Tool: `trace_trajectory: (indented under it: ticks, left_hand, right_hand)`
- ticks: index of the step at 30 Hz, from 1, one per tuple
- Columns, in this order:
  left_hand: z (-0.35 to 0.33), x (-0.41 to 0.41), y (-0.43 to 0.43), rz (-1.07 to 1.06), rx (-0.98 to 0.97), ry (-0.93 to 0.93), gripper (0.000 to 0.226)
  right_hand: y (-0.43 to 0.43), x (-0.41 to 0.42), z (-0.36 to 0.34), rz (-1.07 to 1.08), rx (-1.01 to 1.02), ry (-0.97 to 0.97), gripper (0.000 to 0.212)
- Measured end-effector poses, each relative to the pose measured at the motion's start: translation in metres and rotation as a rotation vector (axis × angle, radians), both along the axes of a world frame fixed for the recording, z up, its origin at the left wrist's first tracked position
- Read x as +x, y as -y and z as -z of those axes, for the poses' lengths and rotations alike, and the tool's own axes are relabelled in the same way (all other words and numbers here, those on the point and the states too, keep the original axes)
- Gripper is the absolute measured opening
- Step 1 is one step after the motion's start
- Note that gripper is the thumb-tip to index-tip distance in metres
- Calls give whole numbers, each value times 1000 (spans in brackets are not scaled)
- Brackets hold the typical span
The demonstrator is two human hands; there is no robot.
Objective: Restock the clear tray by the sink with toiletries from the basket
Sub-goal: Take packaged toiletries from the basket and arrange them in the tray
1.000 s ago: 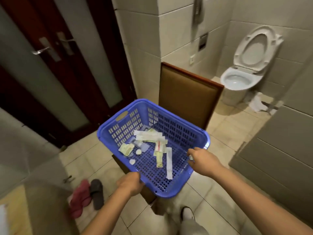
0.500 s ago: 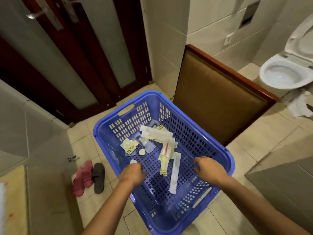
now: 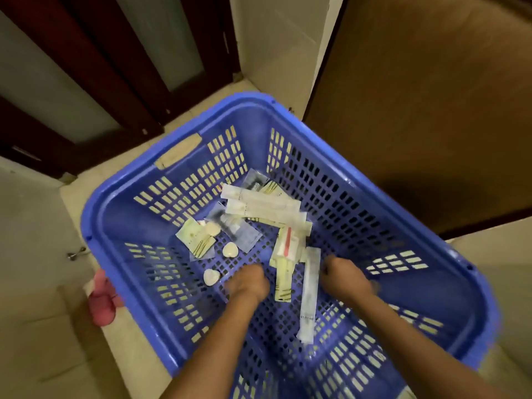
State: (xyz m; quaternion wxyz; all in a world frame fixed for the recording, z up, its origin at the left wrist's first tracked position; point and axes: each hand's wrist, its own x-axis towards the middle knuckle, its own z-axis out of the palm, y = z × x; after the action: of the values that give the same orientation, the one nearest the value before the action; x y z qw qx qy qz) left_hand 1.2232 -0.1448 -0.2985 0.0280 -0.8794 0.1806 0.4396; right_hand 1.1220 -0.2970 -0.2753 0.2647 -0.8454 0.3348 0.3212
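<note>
Head view, looking down into the basket. Nearest: two bare forearms come in from the bottom edge, over the near rim. Left hand (image 3: 249, 280) sits low over the mesh floor, knuckles up, fingers curled under and blurred, and I cannot tell whether they pinch anything. Right hand (image 3: 344, 276) is likewise curled with its back to the camera, just right of the top end of a long clear sachet (image 3: 308, 295); contact and grip not readable. Between the hands lies a yellowish sachet (image 3: 283, 279). Just left of the left hand is a small round white soap (image 3: 211, 277), with a second soap (image 3: 230, 250) a little farther in. Farther still is the main heap: a red-striped packet (image 3: 288, 240), a flat yellow sachet (image 3: 195, 239) and long white packets (image 3: 262, 207) stacked crosswise toward the far wall. The blue basket (image 3: 250, 97) holds all the toiletries seen. Clear tray and sink are out of frame. Beyond it: a pink slipper (image 3: 102, 300) on the tile floor at left, a dark door (image 3: 86, 67) far left, a brown panel (image 3: 417, 110) far right. Judgement: the picking step is starting and nothing has been restocked yet. The next move calls for a firm pinch on the thin, slippery sachets or a gathered handful, then a lift clear of the rim and a turn toward the tray.
</note>
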Motion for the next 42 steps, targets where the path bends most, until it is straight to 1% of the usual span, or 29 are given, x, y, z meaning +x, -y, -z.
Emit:
trace_trajectory:
  ticks: [1,3,4,7,9,12,16,18,21,23,26,28,31,32,33,35,37,40,42]
  left_hand:
    - [10,0,2,1,-1,0,20]
    - [32,1,5,-22,-18,5,22]
    - [40,1,5,-35,-26,10,24]
    - [58,1,3,-95,-62,4,33]
    - [67,-1,3,-141,-102,-12,30]
    - [77,-4,7,-215,-150,18,25]
    - [86,-4,21,-398,-282,112,24]
    - [91,-3,29,-478,-357,109,25]
    - [97,-1,38,-567,-425,70,31]
    - [99,0,41,-601,-429,75,33]
    - [100,-1,44,-602,-453,92,31]
    - [96,-5,45,-617,-494,78,27]
    - [90,-10,44,-624,-542,33,17]
    - [88,-12,44,-625,-552,-3,11]
    - [85,-14,44,-641,-565,-47,11]
    - [81,-19,43,-714,-608,-155,26]
    - [76,-26,41,-779,-645,-262,34]
    - [68,-34,38,-799,-638,-390,37]
    - [68,-39,36,-794,-605,-442,35]
  right_hand:
    - [-4,3,11,-1,3,-26,29]
    - [-11,8,36,-11,1,-49,14]
    - [-14,9,46,-12,3,-52,11]
    - [-20,14,68,66,49,-36,29]
    - [-23,17,82,119,61,-23,33]
    - [-22,26,98,197,54,25,29]
    - [-9,46,110,307,38,127,37]
    - [-2,60,113,358,81,133,37]
    - [3,75,115,434,162,122,28]
    - [5,77,118,474,199,128,20]
    - [3,67,124,522,241,179,30]
    - [1,56,124,616,280,230,30]
    - [-4,43,112,765,307,293,15]
    - [-6,40,107,789,299,318,13]
    - [-7,36,104,807,289,330,14]
    - [-9,29,100,858,277,336,16]
    - [-8,22,98,946,315,339,13]
    - [-3,17,89,1014,391,324,13]
    - [1,14,81,1031,453,308,18]
